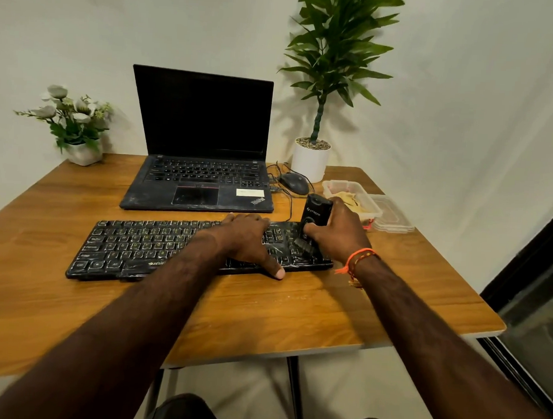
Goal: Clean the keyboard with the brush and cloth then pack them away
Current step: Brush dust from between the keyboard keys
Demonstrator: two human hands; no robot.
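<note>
My left hand [248,240] lies flat, fingers straight, pressing the dusty black keyboard [157,251] on the wooden surface [295,313]. My right hand [341,235] is curled around the black block-shaped brush [313,216], bristles down on the keys at the keyboard's 3 o'clock end. The tan cloth [349,200] sits in the clear plastic box [373,208] at the brush's 1 o'clock.

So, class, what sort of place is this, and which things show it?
Probably a home or small office desk: an open laptop and a mouse sit on a wooden table, with potted plants against the wall.
</note>
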